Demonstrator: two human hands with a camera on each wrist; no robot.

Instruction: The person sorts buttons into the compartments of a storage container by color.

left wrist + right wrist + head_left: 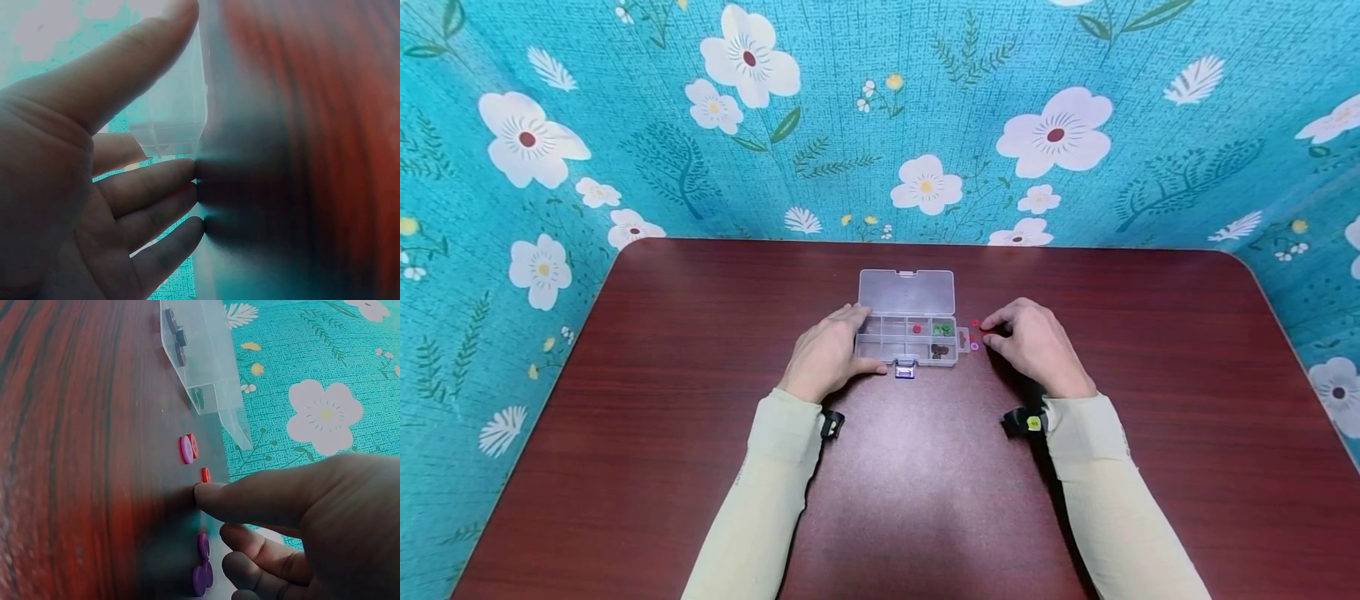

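Observation:
A clear plastic compartment box (904, 338) lies with its lid (906, 293) raised at the back. My left hand (827, 352) grips its left end, thumb along the front and fingers at the back corner. Inside are a red button (917, 329), green buttons (943, 330) and brown buttons (939, 352). Right of the box, my right hand (1033, 346) pinches a red button (986, 334) between thumb and index finger at the table. Another red button (975, 322) and a pink-purple button (974, 346) lie close by. Purple buttons (199, 580) rest under that hand in the right wrist view.
The dark red wooden table (910, 500) stretches around the box on all sides. Blue floral cloth (880, 125) hangs behind its far edge. The box's hanging tab (964, 339) sticks out toward the loose buttons, and its latch (905, 369) hangs at the front.

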